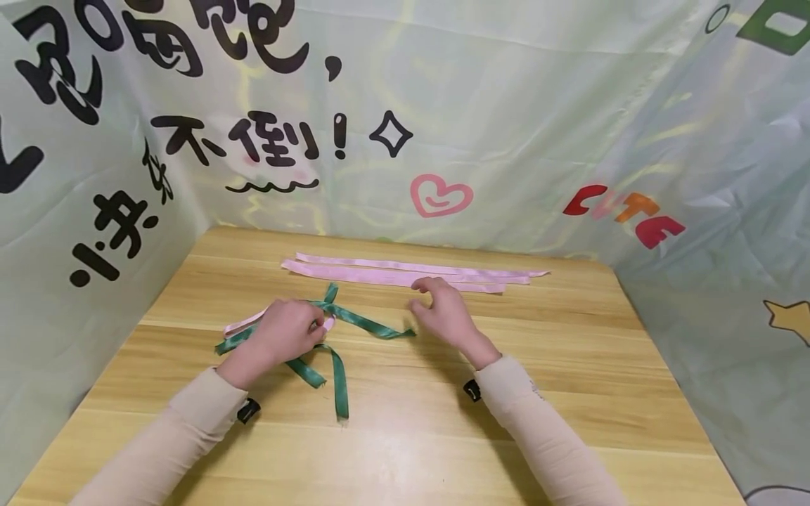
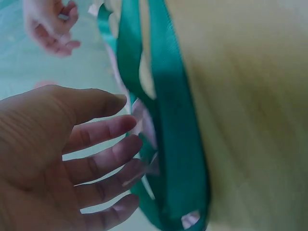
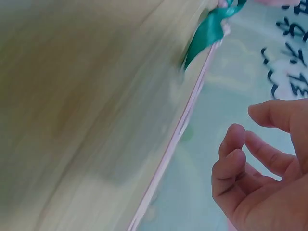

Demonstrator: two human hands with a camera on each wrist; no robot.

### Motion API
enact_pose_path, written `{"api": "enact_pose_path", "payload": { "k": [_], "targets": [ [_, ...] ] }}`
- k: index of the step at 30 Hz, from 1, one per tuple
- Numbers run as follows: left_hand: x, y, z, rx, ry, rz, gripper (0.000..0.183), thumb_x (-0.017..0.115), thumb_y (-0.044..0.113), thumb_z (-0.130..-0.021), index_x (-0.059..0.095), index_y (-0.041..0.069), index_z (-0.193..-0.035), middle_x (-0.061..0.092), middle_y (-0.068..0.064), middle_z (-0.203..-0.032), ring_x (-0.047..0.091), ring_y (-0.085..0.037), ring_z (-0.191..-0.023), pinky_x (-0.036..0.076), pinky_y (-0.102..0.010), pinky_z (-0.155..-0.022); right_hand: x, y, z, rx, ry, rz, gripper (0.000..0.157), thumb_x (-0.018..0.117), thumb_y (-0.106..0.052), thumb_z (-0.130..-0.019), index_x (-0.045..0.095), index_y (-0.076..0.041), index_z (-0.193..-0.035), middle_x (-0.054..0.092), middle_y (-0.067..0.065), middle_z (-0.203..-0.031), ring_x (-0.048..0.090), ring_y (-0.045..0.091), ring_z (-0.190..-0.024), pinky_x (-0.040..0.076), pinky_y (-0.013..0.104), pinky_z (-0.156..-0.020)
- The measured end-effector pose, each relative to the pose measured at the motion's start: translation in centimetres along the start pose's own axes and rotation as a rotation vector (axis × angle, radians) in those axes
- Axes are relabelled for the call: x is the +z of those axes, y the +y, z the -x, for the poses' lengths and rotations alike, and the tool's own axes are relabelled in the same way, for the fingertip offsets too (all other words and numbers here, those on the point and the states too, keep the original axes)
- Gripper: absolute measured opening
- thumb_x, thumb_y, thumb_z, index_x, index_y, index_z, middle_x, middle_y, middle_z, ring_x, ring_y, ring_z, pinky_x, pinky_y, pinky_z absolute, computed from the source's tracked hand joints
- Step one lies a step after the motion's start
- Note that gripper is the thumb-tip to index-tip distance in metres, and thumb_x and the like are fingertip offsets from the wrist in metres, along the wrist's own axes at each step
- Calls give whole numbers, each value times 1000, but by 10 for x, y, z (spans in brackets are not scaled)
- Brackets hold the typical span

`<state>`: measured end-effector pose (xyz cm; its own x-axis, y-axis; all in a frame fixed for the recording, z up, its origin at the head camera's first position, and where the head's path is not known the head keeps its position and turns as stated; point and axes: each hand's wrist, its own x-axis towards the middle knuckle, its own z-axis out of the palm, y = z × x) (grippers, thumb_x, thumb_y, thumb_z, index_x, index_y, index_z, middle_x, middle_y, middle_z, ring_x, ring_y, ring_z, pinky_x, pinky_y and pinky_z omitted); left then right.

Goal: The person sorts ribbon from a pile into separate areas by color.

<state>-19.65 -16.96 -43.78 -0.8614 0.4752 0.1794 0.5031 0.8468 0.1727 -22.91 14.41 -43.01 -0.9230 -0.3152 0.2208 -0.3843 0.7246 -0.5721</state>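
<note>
My left hand (image 1: 285, 329) is over a loose bunch of ribbons at the table's left. Satiny green ribbons (image 1: 340, 383) spread out from under it in several directions, along with a short piece of pink ribbon (image 1: 329, 323). The left wrist view shows thumb and fingers (image 2: 103, 132) parted and loosely bent, right at the edge of the green strips (image 2: 175, 110), pinching nothing. The right hand (image 1: 446, 313) hovers right of centre, fingers loosely curled and holding nothing. Its fingertips come near the long pink ribbons (image 1: 354, 275) and the end of one green strip.
Long pink ribbons lie side by side along the back of the wooden table (image 1: 538, 450). A printed cloth (image 1: 519, 140) with black lettering and a pink heart (image 1: 441, 211) hangs behind and at both sides, meeting the table's edges.
</note>
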Motion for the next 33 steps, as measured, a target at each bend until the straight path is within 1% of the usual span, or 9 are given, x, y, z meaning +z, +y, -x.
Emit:
{"api": "enact_pose_path", "payload": {
  "k": [2, 7, 10, 14, 19, 23, 25, 28, 33],
  "targets": [
    [5, 3, -2, 3, -2, -14, 19, 78, 21, -93, 70, 17, -76, 59, 6, -63, 50, -11, -57, 42, -33, -52, 4, -8, 0, -21, -29, -1, 33, 72, -16, -98, 68, -3, -128, 69, 20, -124, 42, 11, -56, 44, 32, -67],
    [12, 6, -4, -13, -46, -34, 33, 78, 24, -93, 56, 19, -69, 48, 5, -59, 47, -14, -57, 38, -33, -55, 13, -26, 0, -70, -89, -21, 32, 70, -17, -100, 69, -2, -128, 69, 18, -125, 41, 11, -57, 43, 32, -66],
    [14, 7, -5, -13, -67, -50, 38, 79, 25, -93, 51, 20, -68, 46, 5, -59, 47, -14, -58, 38, -34, -59, 20, -32, -1, -82, -110, -24, 29, 70, -18, -101, 69, -3, -126, 70, 15, -124, 43, 11, -59, 43, 31, -66],
    [15, 10, -6, -16, -71, -57, 40, 78, 24, -93, 49, 20, -66, 46, 5, -60, 47, -14, -59, 40, -37, -64, 30, -38, 0, -99, -124, -28, 25, 70, -18, -101, 71, -4, -122, 71, 13, -122, 46, 11, -61, 45, 30, -67],
    [20, 13, -7, -3, -26, -85, 39, 73, 14, -95, 50, 18, -63, 45, 3, -59, 46, -14, -57, 40, -38, -62, 41, -48, 1, -124, -137, -37, 21, 71, -17, -100, 72, -6, -118, 71, 11, -121, 52, 14, -69, 48, 30, -71],
    [25, 13, -6, 49, 40, -98, 37, 72, 6, -93, 52, 15, -63, 45, 2, -59, 44, -14, -55, 40, -33, -55, 46, -53, 1, -146, -153, -41, 20, 71, -17, -100, 73, -6, -116, 71, 11, -120, 55, 15, -76, 48, 29, -73],
    [26, 13, -6, 77, 59, -97, 36, 72, 4, -91, 52, 15, -63, 45, 2, -60, 43, -13, -54, 39, -30, -53, 49, -55, 1, -158, -157, -42, 19, 71, -17, -100, 74, -5, -115, 71, 11, -117, 55, 15, -75, 48, 29, -71],
    [26, 12, -5, 108, 65, -83, 35, 71, 1, -89, 51, 15, -64, 45, 2, -61, 42, -12, -56, 38, -28, -53, 52, -57, 1, -169, -157, -36, 18, 70, -17, -100, 74, -5, -114, 72, 9, -115, 60, 16, -83, 50, 30, -77],
    [27, 11, -3, 120, 71, -53, 32, 71, 1, -87, 51, 15, -65, 45, 3, -62, 43, -12, -57, 39, -28, -52, 55, -61, 1, -177, -166, -48, 19, 69, -16, -101, 74, -5, -115, 73, 10, -117, 68, 22, -98, 55, 37, -88]
  ]
}}
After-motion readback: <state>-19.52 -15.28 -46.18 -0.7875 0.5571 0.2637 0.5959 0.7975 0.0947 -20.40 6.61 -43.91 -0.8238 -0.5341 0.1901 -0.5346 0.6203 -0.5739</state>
